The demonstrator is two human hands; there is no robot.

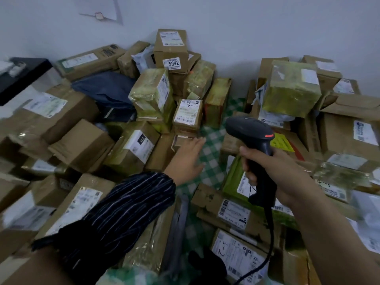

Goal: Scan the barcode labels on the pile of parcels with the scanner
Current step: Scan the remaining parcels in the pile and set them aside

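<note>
The scanner (249, 131) hangs between parcels (82, 145) left and right (wall (246, 23) behind).

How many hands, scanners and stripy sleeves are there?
hands: 2, the left hand and the right hand
scanner: 1
stripy sleeve: 1
total: 4

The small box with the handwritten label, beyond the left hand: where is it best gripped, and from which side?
Grip the small box probably by its right edge, the left hand coming from the front right. That side stands free beside the checked cloth, other parcels crowd its left, and the upturned label stays uncovered for the scanner.
</note>
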